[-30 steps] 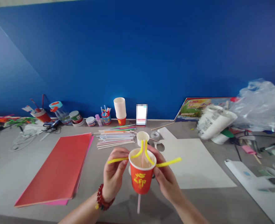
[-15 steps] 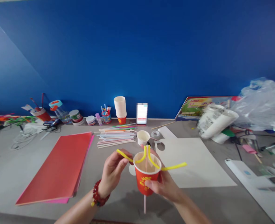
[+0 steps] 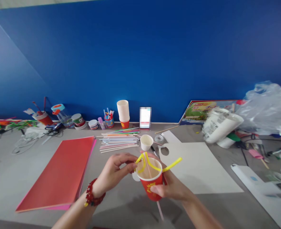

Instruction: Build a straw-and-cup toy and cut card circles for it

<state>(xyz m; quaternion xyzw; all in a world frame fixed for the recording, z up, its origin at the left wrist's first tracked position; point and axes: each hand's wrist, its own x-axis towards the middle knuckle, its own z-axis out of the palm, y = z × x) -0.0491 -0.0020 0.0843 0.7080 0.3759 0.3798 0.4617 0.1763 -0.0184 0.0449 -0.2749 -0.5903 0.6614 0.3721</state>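
My right hand (image 3: 170,186) is wrapped round a red paper cup (image 3: 150,188), its thumb on the front. A pale pink straw (image 3: 160,211) runs through the cup and comes out below its bottom. Yellow bent strips (image 3: 172,164), straws or pipe cleaners, meet at the top of the straw, and one sticks out past the right rim. My left hand (image 3: 121,170) pinches the left yellow strip near the cup's left rim. A white paper disc (image 3: 136,176) lies on the table behind the fingers.
A small white cup (image 3: 146,142) stands behind the held cup. Several straws (image 3: 119,140) lie to its left. Red paper sheets (image 3: 59,171) are at left, and a white sheet (image 3: 202,168) with a hole is at right. Stacked cups (image 3: 123,111) and a phone (image 3: 145,117) line the wall.
My left hand has drawn the left yellow strip inward to the cup's rim. The straw now leans, its top leftward and its lower end to the right.
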